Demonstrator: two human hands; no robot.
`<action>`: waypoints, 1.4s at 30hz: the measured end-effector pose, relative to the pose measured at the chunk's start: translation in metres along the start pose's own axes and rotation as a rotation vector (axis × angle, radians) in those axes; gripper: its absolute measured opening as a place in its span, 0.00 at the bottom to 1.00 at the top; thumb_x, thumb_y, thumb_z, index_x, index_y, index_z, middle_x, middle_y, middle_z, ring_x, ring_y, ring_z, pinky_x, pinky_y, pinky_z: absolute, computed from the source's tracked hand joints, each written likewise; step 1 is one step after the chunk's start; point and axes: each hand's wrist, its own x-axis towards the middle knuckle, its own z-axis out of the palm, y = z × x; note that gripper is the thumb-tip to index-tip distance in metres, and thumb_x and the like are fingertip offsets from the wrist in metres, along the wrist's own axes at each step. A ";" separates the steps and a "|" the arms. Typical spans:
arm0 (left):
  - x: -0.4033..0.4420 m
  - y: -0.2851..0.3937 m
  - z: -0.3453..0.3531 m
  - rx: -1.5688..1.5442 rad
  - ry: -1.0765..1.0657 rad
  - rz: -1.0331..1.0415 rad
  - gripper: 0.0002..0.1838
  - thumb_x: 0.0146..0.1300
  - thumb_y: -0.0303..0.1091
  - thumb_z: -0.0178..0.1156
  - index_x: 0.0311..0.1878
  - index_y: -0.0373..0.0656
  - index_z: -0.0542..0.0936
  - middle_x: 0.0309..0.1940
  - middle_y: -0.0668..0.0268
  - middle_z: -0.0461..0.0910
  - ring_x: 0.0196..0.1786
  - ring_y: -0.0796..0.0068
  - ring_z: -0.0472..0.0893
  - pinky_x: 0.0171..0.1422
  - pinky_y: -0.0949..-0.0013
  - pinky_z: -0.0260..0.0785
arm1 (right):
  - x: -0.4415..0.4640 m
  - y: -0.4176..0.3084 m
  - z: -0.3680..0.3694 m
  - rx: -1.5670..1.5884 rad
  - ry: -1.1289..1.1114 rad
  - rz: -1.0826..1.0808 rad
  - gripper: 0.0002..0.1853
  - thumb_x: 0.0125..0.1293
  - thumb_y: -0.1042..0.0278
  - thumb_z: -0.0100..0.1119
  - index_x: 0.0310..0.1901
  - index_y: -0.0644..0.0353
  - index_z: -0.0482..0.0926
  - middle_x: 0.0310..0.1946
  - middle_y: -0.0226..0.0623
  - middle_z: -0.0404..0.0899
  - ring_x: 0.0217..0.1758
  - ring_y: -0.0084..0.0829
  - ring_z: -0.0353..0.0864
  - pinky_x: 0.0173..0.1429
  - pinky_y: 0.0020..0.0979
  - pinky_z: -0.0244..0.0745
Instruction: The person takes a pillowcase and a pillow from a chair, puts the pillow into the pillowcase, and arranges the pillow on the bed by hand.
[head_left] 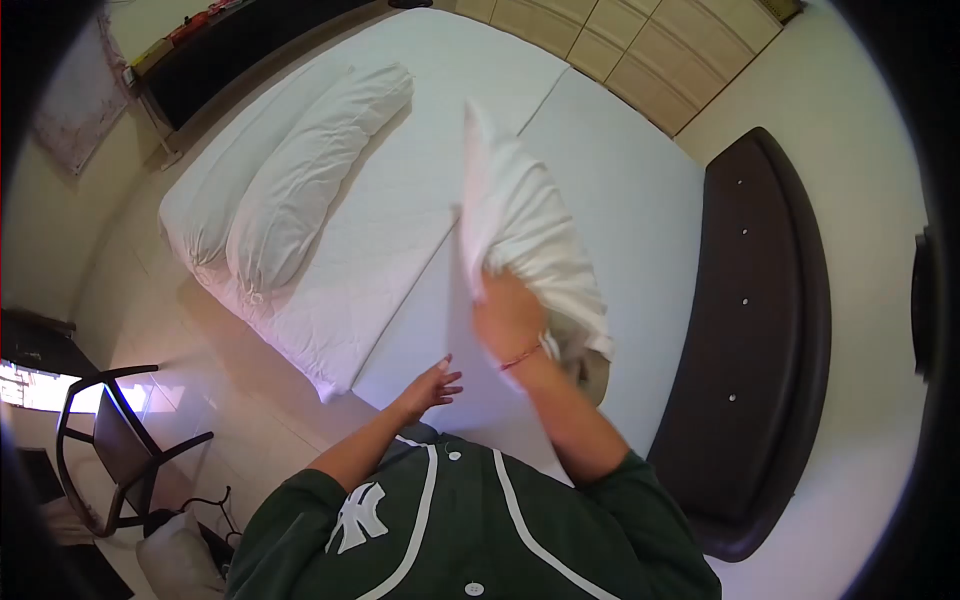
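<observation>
A white pillow (535, 215) is held up on edge over the bed, its cover wrinkled along one side. My right hand (512, 318), with a thin red band at the wrist, is closed on the pillow's near part; the fingertips are partly hidden by the fabric. Just left of it, my left hand (432, 390) is above the near edge of the bed with its fingers apart and nothing in them. Under both lies the white-sheeted mattress (640, 230).
Two white bolsters (305, 180) lie at the mattress's left side. A dark padded headboard (765, 330) stands at the right. Wooden cabinets (640, 45) line the far wall. On the tiled floor at lower left is a dark chair (125, 450), with a grey cushion (180, 555) nearby.
</observation>
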 end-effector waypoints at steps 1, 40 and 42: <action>0.003 -0.004 -0.014 0.027 0.022 -0.018 0.42 0.68 0.67 0.33 0.76 0.56 0.37 0.72 0.51 0.56 0.69 0.54 0.65 0.71 0.53 0.55 | -0.008 -0.017 0.028 0.084 -0.092 -0.097 0.20 0.55 0.66 0.58 0.51 0.58 0.75 0.37 0.50 0.78 0.42 0.50 0.79 0.44 0.46 0.76; -0.029 -0.051 -0.093 1.549 0.796 0.130 0.27 0.61 0.27 0.51 0.65 0.33 0.61 0.44 0.49 0.79 0.45 0.49 0.81 0.44 0.53 0.75 | -0.266 0.194 0.157 0.312 -0.149 0.325 0.21 0.47 0.90 0.50 0.44 0.60 0.69 0.42 0.49 0.68 0.42 0.56 0.74 0.45 0.46 0.74; -0.035 -0.081 -0.103 1.543 0.761 -0.057 0.24 0.63 0.25 0.47 0.63 0.33 0.62 0.42 0.45 0.79 0.43 0.47 0.81 0.43 0.52 0.75 | -0.273 0.204 0.165 0.322 -0.210 0.303 0.21 0.48 0.90 0.50 0.44 0.59 0.69 0.42 0.48 0.68 0.42 0.56 0.73 0.45 0.46 0.73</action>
